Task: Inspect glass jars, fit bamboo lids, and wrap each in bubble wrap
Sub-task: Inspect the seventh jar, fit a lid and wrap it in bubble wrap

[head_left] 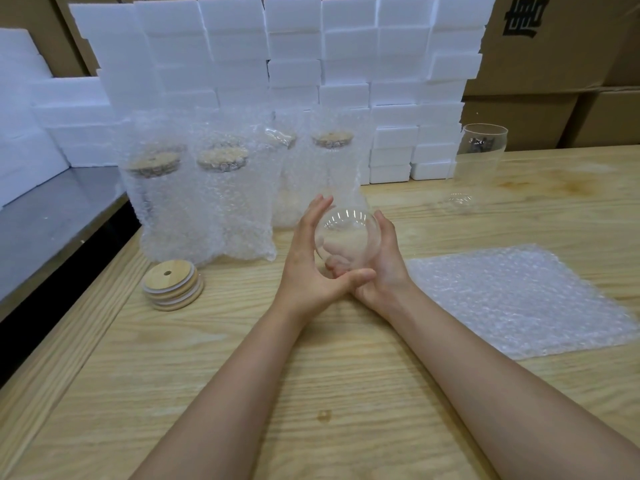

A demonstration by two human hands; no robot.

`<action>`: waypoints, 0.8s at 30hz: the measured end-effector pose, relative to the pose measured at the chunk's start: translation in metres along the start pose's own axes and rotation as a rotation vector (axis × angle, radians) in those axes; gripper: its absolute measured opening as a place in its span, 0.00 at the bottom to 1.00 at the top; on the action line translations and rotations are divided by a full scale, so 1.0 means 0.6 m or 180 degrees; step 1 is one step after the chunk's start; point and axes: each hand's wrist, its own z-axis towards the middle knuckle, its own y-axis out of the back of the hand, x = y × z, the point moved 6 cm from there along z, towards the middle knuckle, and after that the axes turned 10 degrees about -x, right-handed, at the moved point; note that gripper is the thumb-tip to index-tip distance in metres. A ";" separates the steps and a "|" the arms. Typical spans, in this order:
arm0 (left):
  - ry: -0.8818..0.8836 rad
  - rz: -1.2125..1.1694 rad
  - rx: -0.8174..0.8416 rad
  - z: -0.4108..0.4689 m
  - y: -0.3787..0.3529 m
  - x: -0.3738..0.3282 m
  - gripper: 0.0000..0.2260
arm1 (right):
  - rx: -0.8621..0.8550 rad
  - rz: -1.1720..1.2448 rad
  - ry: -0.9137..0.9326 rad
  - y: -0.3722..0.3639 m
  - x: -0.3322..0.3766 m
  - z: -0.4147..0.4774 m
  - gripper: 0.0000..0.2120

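Both forearms reach in over the counter (pixel 311 375). Left hand (pixel 304 268) cups the jar (pixel 346 237) from the side, thumb across underneath; right hand (pixel 386 268) wraps its fingers under it. The jar is lifted off the counter, mouth tilted toward the camera. Looks like the inspection step: rotate slowly, check rim and base for chips, keep the grip off the rim. Lids (pixel 172 285) stacked left, bubble wrap (pixel 519 299) flat right. Wrapped jars (pixel 207 195) behind, spare jar (pixel 479 150) far right.
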 end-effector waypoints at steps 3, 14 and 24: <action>0.0168 -0.0315 -0.0068 0.004 -0.001 -0.006 0.37 | -0.0039 -0.0014 0.0151 0.002 0.007 -0.002 0.33; 0.1981 -0.2138 -0.0305 0.001 -0.002 0.037 0.24 | 0.0495 -0.0580 0.0790 -0.017 0.003 -0.006 0.24; 0.1869 -0.2020 -0.0575 0.005 0.013 0.054 0.33 | -0.0705 -0.1552 0.1955 0.003 0.029 -0.018 0.15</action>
